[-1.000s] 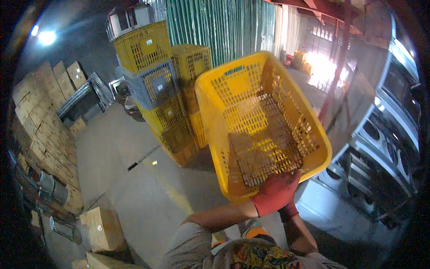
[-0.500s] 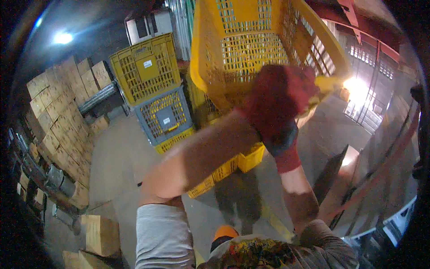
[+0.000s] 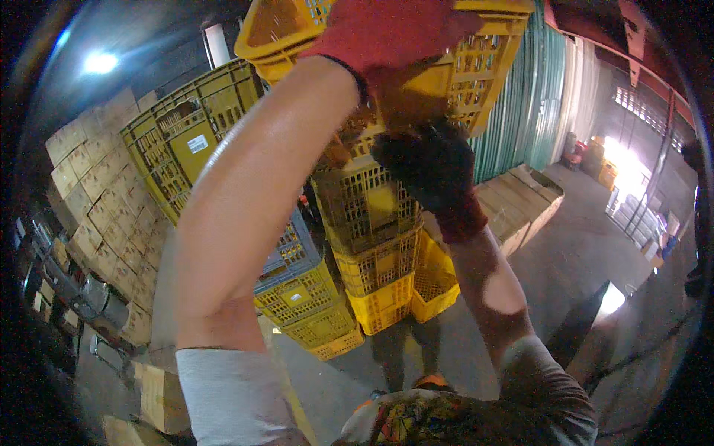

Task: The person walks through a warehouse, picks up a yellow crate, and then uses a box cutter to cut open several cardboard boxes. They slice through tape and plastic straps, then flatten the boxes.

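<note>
A yellow slatted plastic crate (image 3: 476, 78) is tilted at the top of view, above a stack of crates. My left hand (image 3: 394, 37), in a red glove, is closed over its near rim; the fingertips are hidden. Lower down, my right hand (image 3: 435, 163) wears a red glove with a dark palm and is up against the crate's lower near side. Its fingers are dark and blurred. Just below it stands a column of yellow crates (image 3: 375, 260). Whether the upper crate touches the column is hidden behind my hands.
Left of the column stands another stack, with an olive-yellow crate (image 3: 190, 141) above a grey-blue one (image 3: 294, 245). A small yellow crate (image 3: 435, 286) adjoins the column's right side. Cardboard boxes (image 3: 97, 193) are piled far left; a long carton (image 3: 517, 204) lies on the right.
The yellow crate has moved up and left in view, and its inside shows less. My left hand rose with it. My right hand, earlier beneath the left, now shows apart from it, lower on the crate.
</note>
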Tool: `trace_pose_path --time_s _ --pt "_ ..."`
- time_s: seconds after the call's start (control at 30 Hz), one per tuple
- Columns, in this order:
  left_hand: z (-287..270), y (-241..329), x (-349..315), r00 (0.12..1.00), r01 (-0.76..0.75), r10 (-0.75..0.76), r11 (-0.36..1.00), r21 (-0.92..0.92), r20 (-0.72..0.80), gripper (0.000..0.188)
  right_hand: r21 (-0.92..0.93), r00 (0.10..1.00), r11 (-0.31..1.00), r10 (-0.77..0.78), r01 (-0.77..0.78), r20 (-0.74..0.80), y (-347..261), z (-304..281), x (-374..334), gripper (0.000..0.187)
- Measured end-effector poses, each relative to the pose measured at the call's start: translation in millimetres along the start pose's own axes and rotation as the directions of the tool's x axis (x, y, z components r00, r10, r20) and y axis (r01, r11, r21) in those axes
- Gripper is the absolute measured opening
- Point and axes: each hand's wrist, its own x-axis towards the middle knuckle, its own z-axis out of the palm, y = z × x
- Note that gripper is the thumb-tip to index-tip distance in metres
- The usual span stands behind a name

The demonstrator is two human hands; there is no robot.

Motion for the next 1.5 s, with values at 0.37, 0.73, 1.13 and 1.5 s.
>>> trace_pose_path --time_s 0.37,0.73,1.13,1.5 --pt "137.7 -66.8 55.3 0.918 0.144 -0.222 0.959 0.245 0.329 0.058 0.35 0.987 0.924 0.155 -0.155 0.03 -14.4 -115.1 76.7 0.027" --pt "225.5 -128.2 49.0 0.82 0.232 -0.348 0.928 0.292 0.454 0.074 0.329 0.933 0.891 0.353 -0.312 -0.072 -23.5 -157.7 94.2 0.049" --pt "228.7 -118.3 34.0 0.956 0.129 -0.224 0.9 0.417 0.188 0.055 0.126 0.915 0.927 0.371 -0.354 -0.158 -44.1 -189.4 57.8 0.053" --pt "102.8 130.6 -309.4 0.618 0.722 -0.748 0.662 0.202 0.243 0.062 -0.942 0.808 -0.327 0.574 0.074 -0.135 -18.5 -351.6 -208.3 0.029"
